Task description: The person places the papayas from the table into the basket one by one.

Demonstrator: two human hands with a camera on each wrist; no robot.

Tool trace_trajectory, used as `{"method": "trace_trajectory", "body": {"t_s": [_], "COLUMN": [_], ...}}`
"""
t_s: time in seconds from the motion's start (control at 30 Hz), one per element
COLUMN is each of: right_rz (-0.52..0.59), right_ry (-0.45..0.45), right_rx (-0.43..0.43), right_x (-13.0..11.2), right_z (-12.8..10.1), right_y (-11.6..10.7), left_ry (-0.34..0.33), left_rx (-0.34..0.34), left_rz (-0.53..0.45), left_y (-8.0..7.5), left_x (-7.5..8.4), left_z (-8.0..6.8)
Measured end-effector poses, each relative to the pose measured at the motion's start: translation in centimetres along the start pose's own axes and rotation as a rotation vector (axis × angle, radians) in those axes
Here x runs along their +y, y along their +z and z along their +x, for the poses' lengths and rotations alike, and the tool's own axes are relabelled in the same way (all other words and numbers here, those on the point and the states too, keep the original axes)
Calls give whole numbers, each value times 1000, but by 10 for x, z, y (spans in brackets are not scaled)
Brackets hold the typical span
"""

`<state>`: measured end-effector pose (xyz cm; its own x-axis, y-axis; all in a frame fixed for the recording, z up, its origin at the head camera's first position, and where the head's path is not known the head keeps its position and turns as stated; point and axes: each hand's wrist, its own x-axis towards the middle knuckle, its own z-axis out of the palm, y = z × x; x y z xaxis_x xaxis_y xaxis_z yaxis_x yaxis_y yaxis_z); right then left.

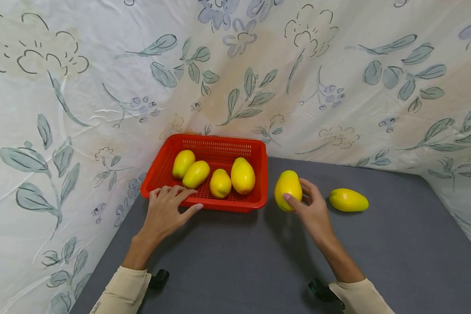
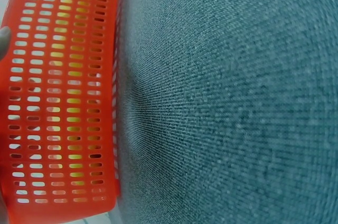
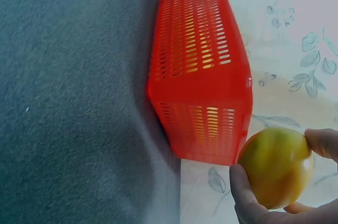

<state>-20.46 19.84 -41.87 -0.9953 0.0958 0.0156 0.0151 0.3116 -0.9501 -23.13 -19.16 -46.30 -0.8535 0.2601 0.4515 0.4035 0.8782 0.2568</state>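
Observation:
A red plastic basket (image 1: 208,203) with slotted walls stands on the grey table, several yellow mangoes inside it, one a mango (image 1: 243,175) at its right end. At the basket's front left, my left hand (image 1: 166,213) holds the rim, fingers over the edge and thumb along the front wall. My right hand (image 1: 312,213) grips another mango (image 1: 288,189) just right of the basket, thumb on its near side. In the right wrist view this mango (image 3: 277,167) is raised beside the basket's rim, between thumb and fingers.
One more mango (image 1: 348,200) lies on the grey table (image 1: 235,261) to the right of my right hand. A floral cloth (image 1: 227,65) hangs behind the basket and along both sides of the table.

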Motion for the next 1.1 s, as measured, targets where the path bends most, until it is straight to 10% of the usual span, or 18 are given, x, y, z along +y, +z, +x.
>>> {"method": "trace_trajectory", "body": {"t_s": [1.1], "right_rz": [51], "right_ry": [-64], "right_rx": [-43], "right_x": [-24], "right_z": [-5], "right_y": [26], "left_ry": [-6], "left_rx": [-9], "left_rz": [4], "left_y": [0], "left_x": [1], "left_z": [1]}}
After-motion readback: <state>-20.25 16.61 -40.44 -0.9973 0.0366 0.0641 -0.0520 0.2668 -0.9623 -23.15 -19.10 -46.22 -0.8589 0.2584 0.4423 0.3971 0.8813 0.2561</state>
